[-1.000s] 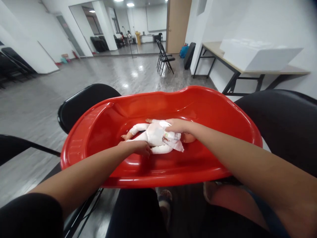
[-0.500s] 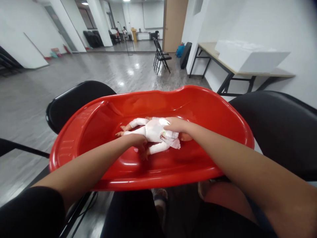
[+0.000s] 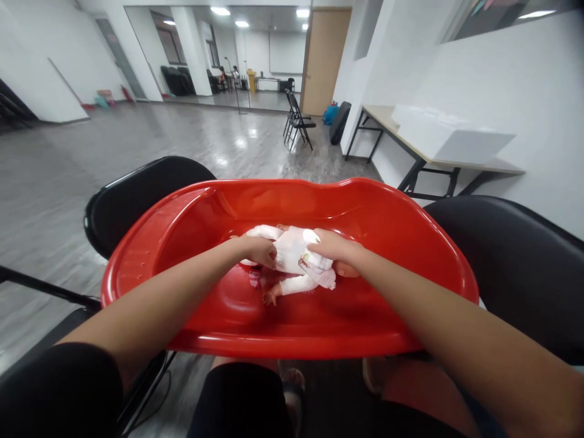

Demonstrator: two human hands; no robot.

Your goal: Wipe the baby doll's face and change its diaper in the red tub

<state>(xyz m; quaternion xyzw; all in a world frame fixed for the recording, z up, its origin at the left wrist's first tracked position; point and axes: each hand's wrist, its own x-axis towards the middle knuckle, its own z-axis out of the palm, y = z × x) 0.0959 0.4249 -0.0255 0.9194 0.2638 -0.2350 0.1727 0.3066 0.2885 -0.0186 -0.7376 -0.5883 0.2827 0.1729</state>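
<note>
A baby doll (image 3: 287, 254) in white clothing lies in a red plastic baby bathtub (image 3: 292, 340), its head to the right and its legs to the left. A pale pink printed cloth (image 3: 323, 275) lies over its chest. My left hand (image 3: 261, 250) is closed at the doll's lower body, fingers curled against the white clothing. Up at its chest and shoulder, my right hand (image 3: 332, 244) grips the doll, with the thumb over the front. The right hand and forearm partly cover the head; the left hand covers much of the legs.
Black chairs flank the tub, one at the left (image 3: 146, 194) and one at the right (image 3: 515, 261). A table (image 3: 387, 115) bearing a white box (image 3: 474, 146) stands by the right wall. Beyond are folding chairs (image 3: 298, 121) and a wall mirror.
My left hand has moved up from beside the doll's near arm onto its lower body. The right hand stays at the chest. The head view has tilted up slightly.
</note>
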